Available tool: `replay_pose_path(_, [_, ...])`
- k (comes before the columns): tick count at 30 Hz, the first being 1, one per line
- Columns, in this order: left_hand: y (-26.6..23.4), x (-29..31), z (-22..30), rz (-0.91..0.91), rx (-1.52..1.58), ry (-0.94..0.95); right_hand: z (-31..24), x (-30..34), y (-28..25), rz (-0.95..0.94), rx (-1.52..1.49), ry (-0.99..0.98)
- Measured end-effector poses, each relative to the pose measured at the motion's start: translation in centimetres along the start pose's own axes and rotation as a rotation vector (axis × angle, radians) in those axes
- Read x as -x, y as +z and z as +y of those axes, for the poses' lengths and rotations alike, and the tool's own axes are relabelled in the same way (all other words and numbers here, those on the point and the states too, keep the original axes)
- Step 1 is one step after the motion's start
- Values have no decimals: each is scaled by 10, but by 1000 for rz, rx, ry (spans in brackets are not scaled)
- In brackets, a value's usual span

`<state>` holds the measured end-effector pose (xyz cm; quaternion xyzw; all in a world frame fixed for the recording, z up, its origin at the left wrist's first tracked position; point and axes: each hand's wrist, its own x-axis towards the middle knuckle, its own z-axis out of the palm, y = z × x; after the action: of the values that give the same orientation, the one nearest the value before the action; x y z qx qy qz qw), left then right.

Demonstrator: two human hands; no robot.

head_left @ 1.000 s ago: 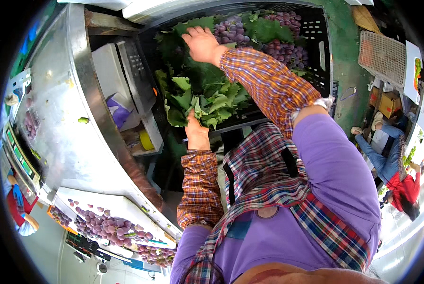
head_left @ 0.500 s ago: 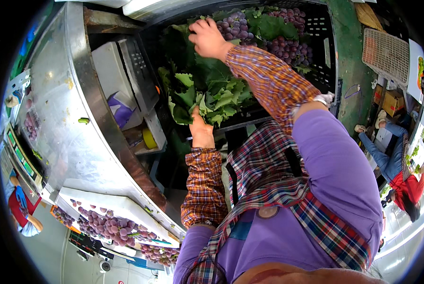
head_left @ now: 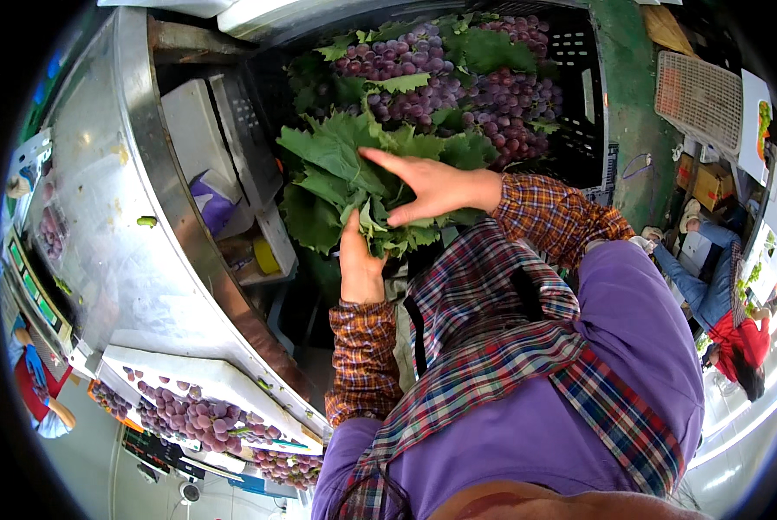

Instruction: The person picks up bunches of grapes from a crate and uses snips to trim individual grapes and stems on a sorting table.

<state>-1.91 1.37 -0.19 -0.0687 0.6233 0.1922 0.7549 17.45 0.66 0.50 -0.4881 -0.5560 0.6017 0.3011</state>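
A bunch of green grape leaves (head_left: 328, 169) fans out over the near left part of a black crate (head_left: 589, 113). My left hand (head_left: 362, 267) grips the bunch from below by its near end, the thumb pointing up among the leaves. My right hand (head_left: 440, 189) lies over the right side of the bunch with thumb and forefinger spread wide, the fingertips touching the leaves; the other fingers are partly hidden. Behind the bunch, purple-red grapes (head_left: 501, 100) fill the crate, with a few leaves (head_left: 499, 50) lying on top of them.
A metal worktable (head_left: 137, 269) curves along the left. On it stands a white foam box (head_left: 137, 360) with grapes (head_left: 206, 420). Below its edge are a grey bin and a yellow roll (head_left: 265, 256). A beige basket (head_left: 698, 94) and a seated person in red (head_left: 742, 347) are at the right.
My right hand has come back from the crate's far side to the leaf bunch. More leaves are now gathered near my left hand, and grapes show where leaves lay.
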Motion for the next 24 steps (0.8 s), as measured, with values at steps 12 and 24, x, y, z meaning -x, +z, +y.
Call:
replay_pose_path(12, [-49,57,-40,-183,140,76,-29,57,67,-176,499,-248])
replay_pose_path(24, [-75,35,-70,-105,255,104,-10,65,52,254,-629,72])
